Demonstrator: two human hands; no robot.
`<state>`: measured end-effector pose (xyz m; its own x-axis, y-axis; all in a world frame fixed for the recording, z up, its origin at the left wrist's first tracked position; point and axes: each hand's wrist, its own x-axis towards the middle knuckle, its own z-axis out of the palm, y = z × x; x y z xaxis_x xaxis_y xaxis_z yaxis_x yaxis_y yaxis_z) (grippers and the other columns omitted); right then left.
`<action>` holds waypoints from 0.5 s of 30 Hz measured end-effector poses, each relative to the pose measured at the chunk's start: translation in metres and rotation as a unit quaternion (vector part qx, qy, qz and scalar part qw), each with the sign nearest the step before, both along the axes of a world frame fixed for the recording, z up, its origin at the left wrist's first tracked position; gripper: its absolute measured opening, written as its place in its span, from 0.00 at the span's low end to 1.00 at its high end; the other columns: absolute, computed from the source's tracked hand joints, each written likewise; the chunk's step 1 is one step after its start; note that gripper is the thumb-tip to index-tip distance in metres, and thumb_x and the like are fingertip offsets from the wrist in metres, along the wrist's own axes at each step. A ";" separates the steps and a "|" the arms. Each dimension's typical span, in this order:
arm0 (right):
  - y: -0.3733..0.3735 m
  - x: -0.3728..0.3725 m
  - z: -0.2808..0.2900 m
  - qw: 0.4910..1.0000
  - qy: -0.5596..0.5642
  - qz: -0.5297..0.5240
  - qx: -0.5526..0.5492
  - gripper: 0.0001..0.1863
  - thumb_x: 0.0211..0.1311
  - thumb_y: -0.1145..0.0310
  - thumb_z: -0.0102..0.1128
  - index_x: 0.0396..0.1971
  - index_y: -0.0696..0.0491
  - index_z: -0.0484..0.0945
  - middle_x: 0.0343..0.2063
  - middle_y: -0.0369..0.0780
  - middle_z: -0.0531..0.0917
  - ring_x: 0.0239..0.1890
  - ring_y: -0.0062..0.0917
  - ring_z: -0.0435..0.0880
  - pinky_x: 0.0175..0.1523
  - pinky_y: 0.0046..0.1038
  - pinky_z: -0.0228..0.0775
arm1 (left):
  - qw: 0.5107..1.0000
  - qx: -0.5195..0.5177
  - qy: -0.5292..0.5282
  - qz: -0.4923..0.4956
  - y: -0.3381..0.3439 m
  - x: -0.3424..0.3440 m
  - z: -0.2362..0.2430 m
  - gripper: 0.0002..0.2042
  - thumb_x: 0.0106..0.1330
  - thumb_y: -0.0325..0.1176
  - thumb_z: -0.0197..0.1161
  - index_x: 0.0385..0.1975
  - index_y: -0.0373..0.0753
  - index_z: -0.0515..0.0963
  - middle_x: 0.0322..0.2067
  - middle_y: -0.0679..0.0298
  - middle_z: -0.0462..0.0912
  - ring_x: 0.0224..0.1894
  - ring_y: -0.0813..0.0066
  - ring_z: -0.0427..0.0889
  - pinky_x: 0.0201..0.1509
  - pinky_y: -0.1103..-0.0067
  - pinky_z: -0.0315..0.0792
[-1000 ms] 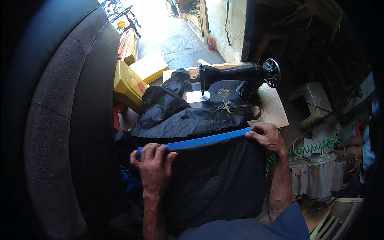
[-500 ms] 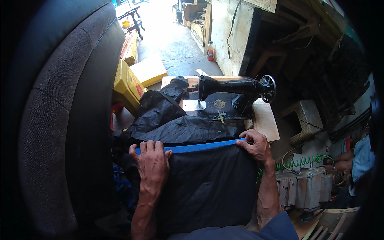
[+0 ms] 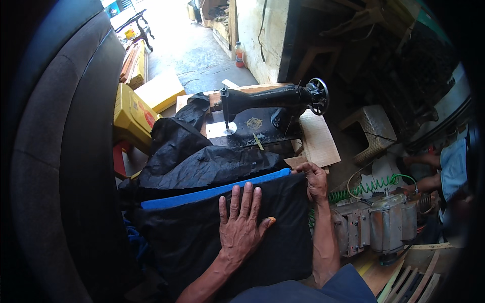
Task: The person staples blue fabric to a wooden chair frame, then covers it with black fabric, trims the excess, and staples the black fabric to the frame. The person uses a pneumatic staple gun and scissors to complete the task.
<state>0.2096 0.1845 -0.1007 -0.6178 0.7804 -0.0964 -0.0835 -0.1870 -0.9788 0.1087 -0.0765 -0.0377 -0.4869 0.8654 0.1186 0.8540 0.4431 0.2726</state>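
My left hand [image 3: 240, 227] lies flat with fingers spread on black cloth [image 3: 192, 242], just below the blue strip [image 3: 177, 198] along its top edge. My right hand [image 3: 316, 182] pinches the cloth at the strip's right end. Beyond lies crumpled black material [image 3: 172, 161], bunched against a black sewing machine [image 3: 262, 99] with a handwheel and a metal needle plate, mounted on a wooden board [image 3: 316, 139].
A grey padded piece [image 3: 45, 151] stands at left, by yellow containers [image 3: 129, 113]. Right are a woven stool [image 3: 376, 131], a metal compressor-like unit [image 3: 384, 227] with green coiled hose and another person's legs [image 3: 429, 184]. A bottle [image 3: 239, 55] stands on the floor beyond.
My left hand has let go of the strip's left end, moved right and spread out flat on the cloth. My right hand still holds the right end, its fingers more upright.
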 end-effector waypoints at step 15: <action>-0.065 0.098 -0.244 0.796 -0.567 0.087 0.194 0.22 0.68 0.50 0.62 0.33 0.58 0.80 0.25 0.45 0.83 0.30 0.37 0.85 0.40 0.40 0.75 | 1.000 0.011 -0.027 -0.003 0.002 -0.002 0.006 0.43 0.73 0.69 0.53 0.80 0.46 0.61 0.83 0.60 0.52 0.86 0.57 0.39 0.84 0.47 0.25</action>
